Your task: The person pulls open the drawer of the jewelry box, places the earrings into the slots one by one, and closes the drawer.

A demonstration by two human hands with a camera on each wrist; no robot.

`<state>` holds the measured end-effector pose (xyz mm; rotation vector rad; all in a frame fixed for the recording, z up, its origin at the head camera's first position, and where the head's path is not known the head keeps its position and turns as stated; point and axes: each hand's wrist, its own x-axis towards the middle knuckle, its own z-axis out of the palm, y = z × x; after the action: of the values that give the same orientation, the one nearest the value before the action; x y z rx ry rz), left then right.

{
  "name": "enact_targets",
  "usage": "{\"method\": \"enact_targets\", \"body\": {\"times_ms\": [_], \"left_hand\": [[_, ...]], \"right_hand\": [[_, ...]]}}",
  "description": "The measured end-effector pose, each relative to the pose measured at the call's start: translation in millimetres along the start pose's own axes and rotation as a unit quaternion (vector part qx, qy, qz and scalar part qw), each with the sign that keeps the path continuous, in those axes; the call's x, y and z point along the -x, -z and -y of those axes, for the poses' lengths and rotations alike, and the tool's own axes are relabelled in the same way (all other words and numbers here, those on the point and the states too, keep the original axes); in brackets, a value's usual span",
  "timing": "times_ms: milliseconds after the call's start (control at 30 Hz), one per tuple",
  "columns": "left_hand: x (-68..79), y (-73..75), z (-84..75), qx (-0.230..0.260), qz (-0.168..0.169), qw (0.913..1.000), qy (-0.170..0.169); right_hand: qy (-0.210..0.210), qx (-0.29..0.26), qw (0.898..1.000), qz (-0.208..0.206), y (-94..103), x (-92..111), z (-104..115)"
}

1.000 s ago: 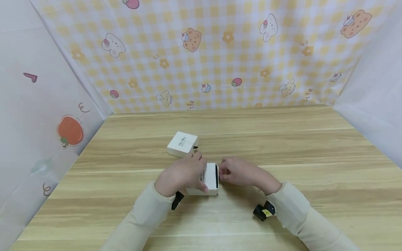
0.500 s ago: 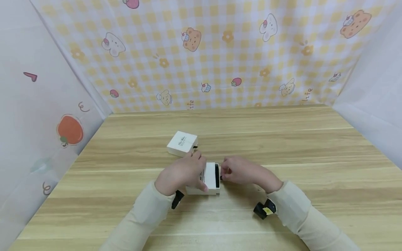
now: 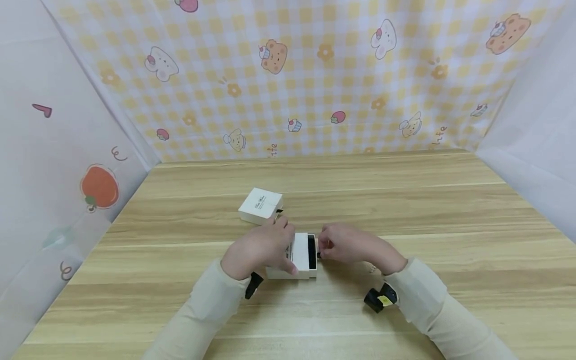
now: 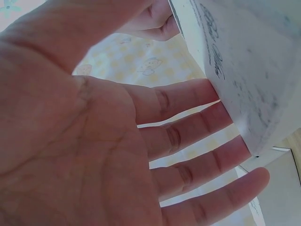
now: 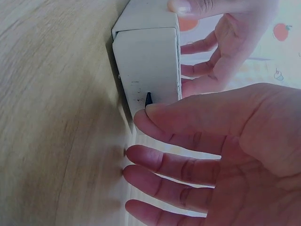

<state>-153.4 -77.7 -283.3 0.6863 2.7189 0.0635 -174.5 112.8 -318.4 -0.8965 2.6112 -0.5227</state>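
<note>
A white drawer-style gift box (image 3: 300,251) with dark lettering sits on the table between both hands. Its inner drawer (image 3: 312,252) stands slightly out on the right, showing a black strip inside. My left hand (image 3: 260,249) holds the outer sleeve from the left, thumb at the near side and fingers at the far side. In the left wrist view, the fingertips touch the box's printed sleeve (image 4: 254,61). My right hand (image 3: 347,244) pinches the drawer's small black ribbon tab (image 5: 148,100) between thumb and index finger. The other right fingers are loosely spread near the tabletop.
A second white box (image 3: 261,205) with similar lettering and a black tab lies behind the left hand. The wooden table (image 3: 405,200) meets a yellow checked curtain (image 3: 315,75) at the back. Wrist cameras (image 3: 378,299) hang under both sleeves.
The right hand has moved slightly right, and the drawer has slid a little further out of the sleeve. The left hand stays on the box almost unmoved.
</note>
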Motion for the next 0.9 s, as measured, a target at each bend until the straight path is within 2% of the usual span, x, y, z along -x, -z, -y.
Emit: {"method": "enact_targets", "body": {"times_ms": [433, 900], "left_hand": [[0.0, -1.1, 1.6, 0.002, 0.0, 1.0, -0.001], [0.8, -0.4, 0.4, 0.002, 0.001, 1.0, 0.0]], "right_hand": [[0.017, 0.011, 1.0, 0.001, 3.7, 2.7, -3.4], [0.012, 0.003, 1.0, 0.02, 10.3, 6.5, -5.6]]}}
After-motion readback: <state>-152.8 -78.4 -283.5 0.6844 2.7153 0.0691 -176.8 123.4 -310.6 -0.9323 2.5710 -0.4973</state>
